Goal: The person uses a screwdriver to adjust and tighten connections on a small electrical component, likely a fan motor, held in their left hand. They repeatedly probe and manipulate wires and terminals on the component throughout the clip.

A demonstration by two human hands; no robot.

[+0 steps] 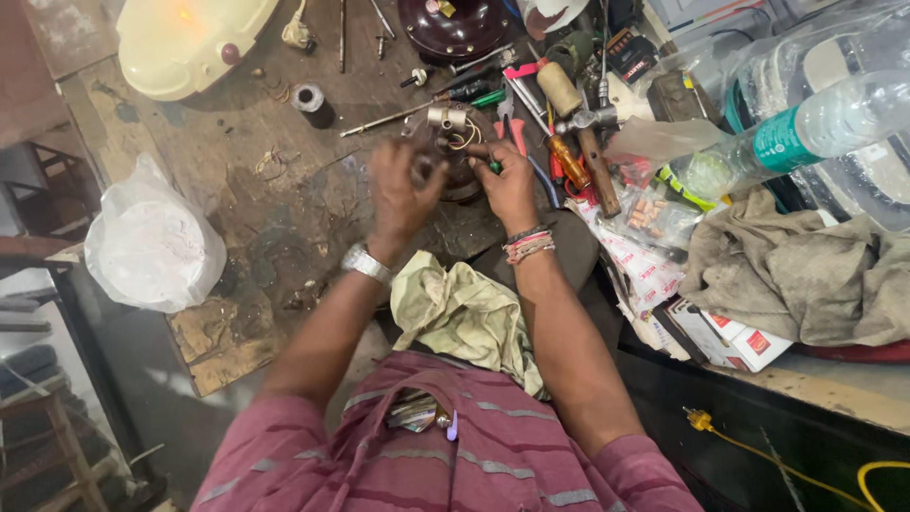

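Metal and copper wire are making up the small motor part (453, 152), sitting at 12 o'clock mid-bench; likely heavy, rigid, wires fragile, best gripped by its body. Left hand (403, 190) is clasping it; right hand (510, 182) is pinching a green-handled tool (493, 167). Axis unclear.

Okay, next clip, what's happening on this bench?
A person at a cluttered wooden workbench has both hands on a small dark round part with copper wire. The left hand grips its left side; the right hand holds a green-handled tool against it. A hammer, screwdrivers and a plastic bottle lie to the right, a white bag to the left.
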